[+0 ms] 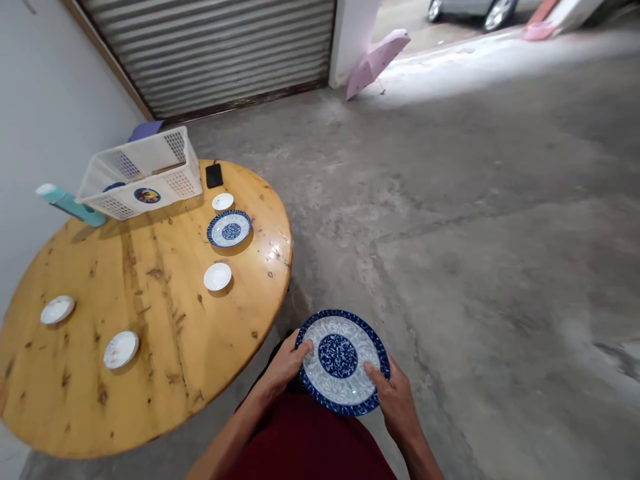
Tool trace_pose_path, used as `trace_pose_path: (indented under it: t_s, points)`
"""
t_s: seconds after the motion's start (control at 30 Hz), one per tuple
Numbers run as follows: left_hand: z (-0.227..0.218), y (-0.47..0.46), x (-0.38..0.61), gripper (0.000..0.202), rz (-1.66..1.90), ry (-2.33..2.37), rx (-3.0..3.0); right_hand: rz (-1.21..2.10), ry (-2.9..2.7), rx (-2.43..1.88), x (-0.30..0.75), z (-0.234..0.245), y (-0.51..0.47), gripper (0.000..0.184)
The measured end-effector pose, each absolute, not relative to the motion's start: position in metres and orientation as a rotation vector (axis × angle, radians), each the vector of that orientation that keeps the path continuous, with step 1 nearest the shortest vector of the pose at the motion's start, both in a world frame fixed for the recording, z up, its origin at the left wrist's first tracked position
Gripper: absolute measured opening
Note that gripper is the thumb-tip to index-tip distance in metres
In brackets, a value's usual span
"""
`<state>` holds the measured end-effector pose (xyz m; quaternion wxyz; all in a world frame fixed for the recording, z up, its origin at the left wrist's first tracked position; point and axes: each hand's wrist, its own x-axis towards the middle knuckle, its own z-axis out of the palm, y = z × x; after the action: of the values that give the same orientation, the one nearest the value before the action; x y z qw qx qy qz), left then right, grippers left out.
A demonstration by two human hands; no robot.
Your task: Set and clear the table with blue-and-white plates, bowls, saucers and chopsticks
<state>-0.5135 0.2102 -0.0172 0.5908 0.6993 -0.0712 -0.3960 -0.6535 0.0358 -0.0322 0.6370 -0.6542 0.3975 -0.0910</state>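
Observation:
A blue-and-white patterned plate (325,393) is held in front of my body, off the right side of the table. My left hand (287,367) grips its left rim, thumb on the upper face. Around the right rim, my right hand (397,397) is closed, its thumb pressing on the plate's face. The fingers beneath the plate are hidden. On the table (165,373) lies a similar blue-rimmed plate (230,229), between a small white dish (223,201) and a small white bowl (217,277). Farther left are another white dish (57,310) and a white dish (121,350).
A white plastic basket (173,187) stands at the table's far side, with a black phone (214,175) and a teal bottle (75,207) beside it. Beyond are a roller shutter (215,53) and an open pink umbrella (375,63) on the concrete floor (475,233).

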Motion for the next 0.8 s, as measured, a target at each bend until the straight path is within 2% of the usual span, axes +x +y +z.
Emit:
trace_pose_path:
  t_s: [0.4,0.8]
  points:
    - [-0.045,0.131,-0.411,0.047,-0.871,-0.086,1.565,-0.076,0.961,-1.541,-0.536,-0.036,-0.058,0.056]
    - [-0.020,0.123,-0.303,0.041,-0.637,0.196,1.612,0.159,0.708,-1.607,-0.356,-0.026,-0.101,0.055]
